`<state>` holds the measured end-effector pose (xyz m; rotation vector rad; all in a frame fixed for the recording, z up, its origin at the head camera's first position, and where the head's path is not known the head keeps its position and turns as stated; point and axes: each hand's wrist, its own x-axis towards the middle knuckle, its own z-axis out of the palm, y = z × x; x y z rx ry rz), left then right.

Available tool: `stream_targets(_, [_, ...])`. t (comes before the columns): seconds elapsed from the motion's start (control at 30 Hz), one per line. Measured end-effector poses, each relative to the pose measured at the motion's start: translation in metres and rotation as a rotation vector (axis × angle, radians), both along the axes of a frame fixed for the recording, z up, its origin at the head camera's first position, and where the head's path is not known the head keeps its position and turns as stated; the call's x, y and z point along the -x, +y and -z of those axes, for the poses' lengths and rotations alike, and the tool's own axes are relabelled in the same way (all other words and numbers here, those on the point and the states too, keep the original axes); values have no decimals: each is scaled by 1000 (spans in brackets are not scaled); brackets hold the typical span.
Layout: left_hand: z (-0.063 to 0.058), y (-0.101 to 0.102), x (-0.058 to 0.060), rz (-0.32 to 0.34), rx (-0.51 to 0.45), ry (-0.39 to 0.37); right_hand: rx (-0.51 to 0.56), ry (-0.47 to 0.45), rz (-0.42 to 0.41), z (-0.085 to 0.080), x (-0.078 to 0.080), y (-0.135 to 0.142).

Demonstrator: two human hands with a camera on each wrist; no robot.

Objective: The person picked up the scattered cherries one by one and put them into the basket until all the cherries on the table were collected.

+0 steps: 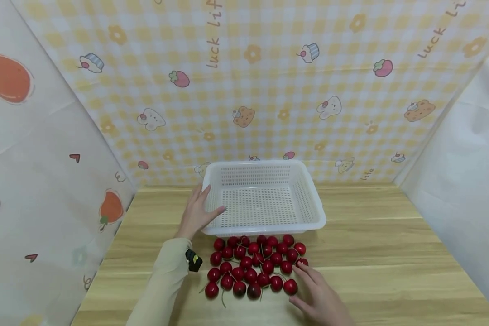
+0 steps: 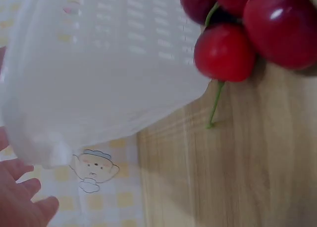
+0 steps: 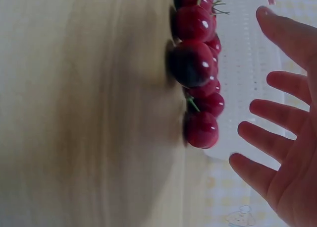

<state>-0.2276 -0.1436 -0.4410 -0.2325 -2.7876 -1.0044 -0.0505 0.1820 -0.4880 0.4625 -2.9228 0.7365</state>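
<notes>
A white plastic basket [image 1: 265, 230] with slotted walls stands at the back of the table, nothing inside it. Several dark red cherries [image 1: 250, 275] with green stems lie in a loose patch just in front of it. At the basket's left side is my left hand [image 1: 196, 213], fingers spread, with the thumb reaching over the rim in the head view. In the left wrist view its fingertips [image 2: 48, 205] show beside the basket corner. My right hand [image 1: 319, 296] is at the right edge of the cherries; the right wrist view shows its fingers [image 3: 272, 138] spread, holding nothing.
The wooden table [image 1: 375, 262] extends to both sides of the cherries. Behind the basket rises a yellow checked cloth [image 1: 269, 90] with cartoon prints, and pale sheets [image 1: 57, 149] hang at both sides. A black wrist camera [image 1: 193, 260] sits on the left sleeve.
</notes>
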Motion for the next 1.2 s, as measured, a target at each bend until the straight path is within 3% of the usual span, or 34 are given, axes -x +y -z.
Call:
stream_targets(0.2, [2, 0, 18, 10, 1, -13, 12, -224, -63, 6, 4, 0])
stream_targets(0.43, [5, 5, 25, 3, 0, -28, 60, -338, -106, 12, 7, -2])
stream_targets(0.6, [5, 9, 28, -7, 37, -64, 67, -319, -132, 14, 9, -6])
stream_targets(0.9, [7, 13, 34, 19, 76, -62, 72, -247, -136, 18, 15, -7])
stream_targets(1.2, [8, 13, 33, 15, 112, -49, 121, -237, -136, 22, 16, -7])
